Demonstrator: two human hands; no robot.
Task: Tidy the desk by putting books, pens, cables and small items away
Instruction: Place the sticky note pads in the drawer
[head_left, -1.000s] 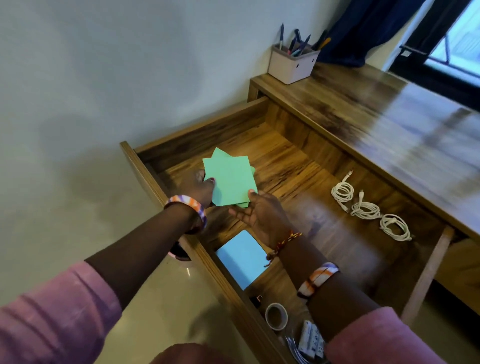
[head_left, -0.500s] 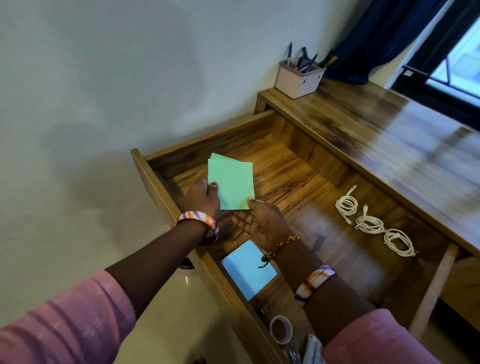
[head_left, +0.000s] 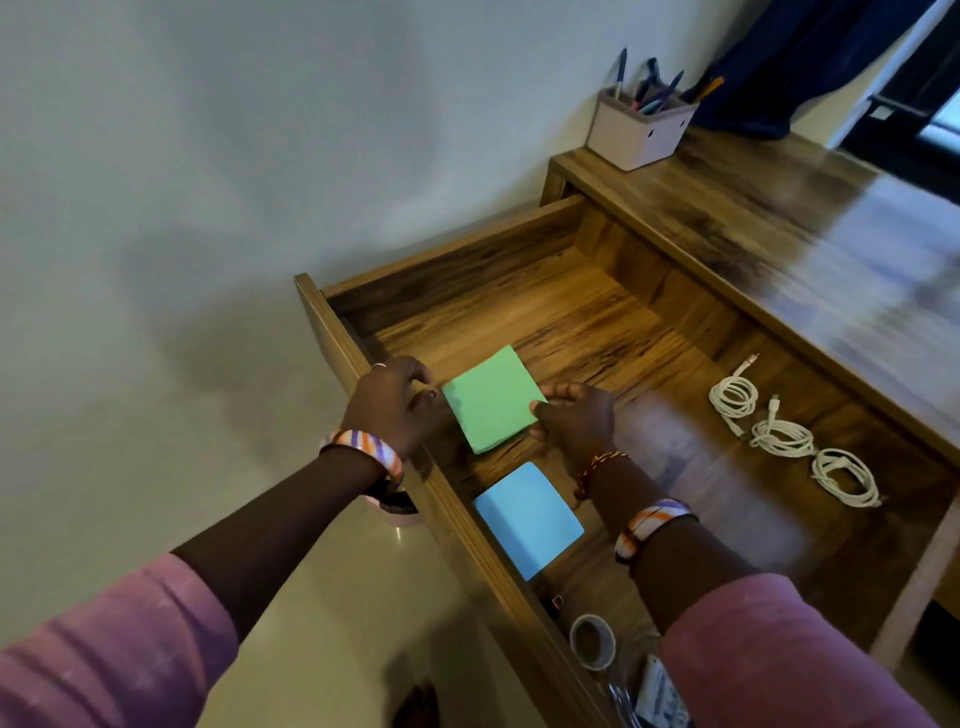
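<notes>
A stack of green paper squares (head_left: 492, 399) lies low over the floor of the open wooden drawer (head_left: 363, 353), near its left wall. My right hand (head_left: 576, 421) pinches the stack's right edge between thumb and fingers. My left hand (head_left: 395, 400) sits curled at the stack's left corner, by the drawer wall; whether it still grips the paper is unclear. A blue pad (head_left: 527, 517) lies flat in the drawer just nearer to me.
Three coiled white cables (head_left: 779, 434) lie at the drawer's right side. A tape roll (head_left: 592, 640) and small items sit at the near end. A pen holder (head_left: 641, 127) with pens stands on the desk top (head_left: 810, 249). A wall is on the left.
The fanned green sheets have been squared into one neat stack and lowered to the drawer floor. My right hand turned from open-palmed to pinching the stack's right edge.
</notes>
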